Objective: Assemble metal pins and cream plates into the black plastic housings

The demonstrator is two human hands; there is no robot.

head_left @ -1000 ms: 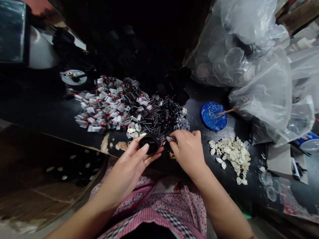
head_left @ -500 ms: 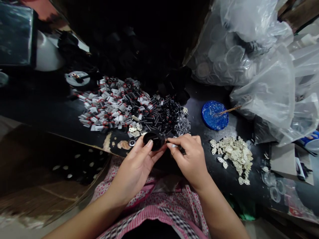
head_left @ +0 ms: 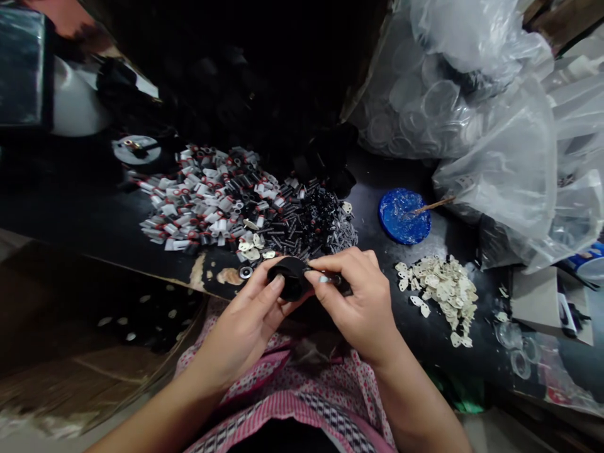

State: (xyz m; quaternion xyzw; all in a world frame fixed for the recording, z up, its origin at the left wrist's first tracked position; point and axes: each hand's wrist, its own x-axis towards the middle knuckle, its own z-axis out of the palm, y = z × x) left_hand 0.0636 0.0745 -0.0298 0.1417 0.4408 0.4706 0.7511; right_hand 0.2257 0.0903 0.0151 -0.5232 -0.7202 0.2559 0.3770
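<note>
Grip black round housing [head_left: 293,277] in left hand [head_left: 250,314], thumb at mouth, other fingers curled around and under wall. Hold at near edge of desk [head_left: 70,217], about midway along. With right hand [head_left: 363,296], pinch small dark piece [head_left: 343,284] between thumb and index finger, close up to right side of housing; cannot tell whether touching, nor shape of piece, as mostly covered by fingers. Just left of housing, by near edge, note 1 ringed disc [head_left: 245,272]. Farther in from near edge, find heap of grey and white tubes [head_left: 207,204] with red rings; adjoining on right, black springs [head_left: 290,233] and small grey pieces [head_left: 344,231]. Right of right hand, see heap of cream plates [head_left: 448,289], with 2 just beside. Farther from near edge, see blue lid [head_left: 399,220] with 1 thin stick [head_left: 436,205] across rim. Toward right end of desk, see clear bag [head_left: 415,119] of round discs.
</note>
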